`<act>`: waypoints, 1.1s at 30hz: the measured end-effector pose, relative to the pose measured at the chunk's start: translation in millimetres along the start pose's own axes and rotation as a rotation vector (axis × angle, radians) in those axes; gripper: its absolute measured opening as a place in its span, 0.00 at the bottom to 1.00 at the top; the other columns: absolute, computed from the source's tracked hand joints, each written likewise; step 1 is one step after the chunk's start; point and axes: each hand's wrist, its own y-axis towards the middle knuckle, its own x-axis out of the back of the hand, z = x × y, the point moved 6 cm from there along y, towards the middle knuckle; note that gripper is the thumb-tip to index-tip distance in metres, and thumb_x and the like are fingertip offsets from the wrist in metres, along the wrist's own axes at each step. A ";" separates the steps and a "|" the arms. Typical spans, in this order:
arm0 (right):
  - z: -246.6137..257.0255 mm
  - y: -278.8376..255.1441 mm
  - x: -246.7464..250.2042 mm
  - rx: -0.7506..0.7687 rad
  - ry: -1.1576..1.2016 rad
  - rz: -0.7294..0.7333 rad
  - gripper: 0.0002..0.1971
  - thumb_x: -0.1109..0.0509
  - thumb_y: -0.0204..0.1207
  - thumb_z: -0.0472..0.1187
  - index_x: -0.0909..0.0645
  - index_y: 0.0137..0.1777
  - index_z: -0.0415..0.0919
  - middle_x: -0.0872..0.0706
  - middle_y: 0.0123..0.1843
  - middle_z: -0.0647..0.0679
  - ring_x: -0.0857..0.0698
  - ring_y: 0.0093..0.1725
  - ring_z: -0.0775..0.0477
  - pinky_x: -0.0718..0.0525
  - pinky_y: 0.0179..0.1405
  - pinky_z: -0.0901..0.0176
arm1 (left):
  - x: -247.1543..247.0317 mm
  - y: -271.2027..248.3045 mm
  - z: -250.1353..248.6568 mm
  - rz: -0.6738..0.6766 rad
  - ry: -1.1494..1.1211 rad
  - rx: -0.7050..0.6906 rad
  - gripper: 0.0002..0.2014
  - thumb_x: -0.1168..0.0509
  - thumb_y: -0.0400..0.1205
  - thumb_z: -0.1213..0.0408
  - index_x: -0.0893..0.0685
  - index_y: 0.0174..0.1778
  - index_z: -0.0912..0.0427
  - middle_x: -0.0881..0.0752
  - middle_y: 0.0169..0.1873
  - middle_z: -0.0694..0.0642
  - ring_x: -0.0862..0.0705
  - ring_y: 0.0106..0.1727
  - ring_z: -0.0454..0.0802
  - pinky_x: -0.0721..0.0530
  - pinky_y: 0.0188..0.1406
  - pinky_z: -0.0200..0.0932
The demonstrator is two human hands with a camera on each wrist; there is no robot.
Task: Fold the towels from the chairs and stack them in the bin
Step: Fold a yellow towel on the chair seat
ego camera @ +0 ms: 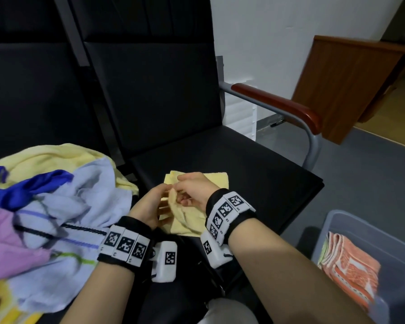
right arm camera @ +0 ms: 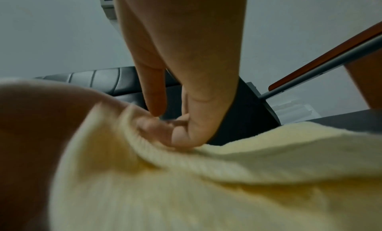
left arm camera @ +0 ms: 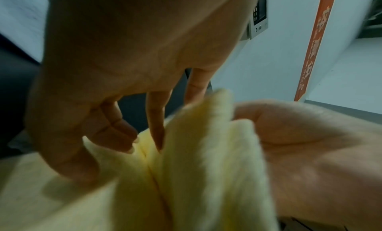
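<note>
- Both hands pinch the yellow towel [ego camera: 192, 218] at one bunched edge: the left hand [ego camera: 147, 206] and right hand [ego camera: 194, 190] have fingers [left arm camera: 157, 125] curled onto the cloth, meeting mid-seat.
- Risk: the gathered layers may slip apart and skew the fold.
- The towel lies on the black chair [ego camera: 255, 164] seat, its long axis running away from the person, well apart from the bin [ego camera: 360, 228].

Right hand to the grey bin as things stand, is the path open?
Probably yes. The bin sits low on the right hand's side with nothing between, but that hand pinches the yellow towel with the left hand.
</note>
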 end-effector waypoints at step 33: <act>-55.7 -27.9 127.3 -0.251 -0.113 -0.278 0.25 0.29 0.75 0.45 0.25 0.70 0.37 0.17 0.58 0.40 0.16 0.51 0.41 0.16 0.52 0.52 | -27.7 1.7 -10.2 -0.122 0.504 0.000 0.11 0.31 0.79 0.69 0.19 0.55 0.70 0.16 0.56 0.66 0.17 0.58 0.65 0.18 0.61 0.58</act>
